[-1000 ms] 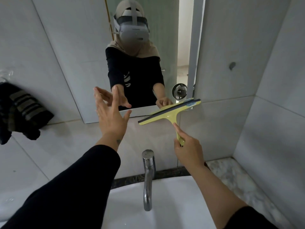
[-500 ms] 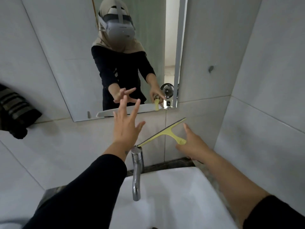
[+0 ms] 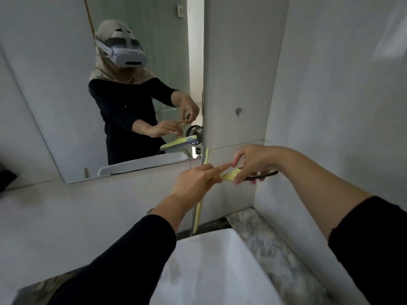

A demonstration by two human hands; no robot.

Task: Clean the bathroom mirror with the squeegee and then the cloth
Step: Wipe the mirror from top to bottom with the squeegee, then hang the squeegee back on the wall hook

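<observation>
The yellow squeegee (image 3: 229, 175) hangs in the air below the mirror's lower right corner, its blade upright and its handle lying level. My right hand (image 3: 253, 161) pinches the handle from above, near its dark end. My left hand (image 3: 196, 180) grips the neck where handle meets blade, index finger stretched along it. The mirror (image 3: 66, 106) on the tiled wall reflects a person in a headset and both hands. A dark cloth (image 3: 6, 177) hangs at the far left edge, mostly out of frame.
A white basin (image 3: 209, 271) lies below my arms, with a marble counter (image 3: 264, 238) to its right. A tiled side wall (image 3: 330, 106) stands close on the right. The mirror also reflects a small fan (image 3: 194, 130).
My left hand has moved right and closed on the squeegee, which my right hand held alone before. The blade has swung from slanted to upright. The view has shifted right.
</observation>
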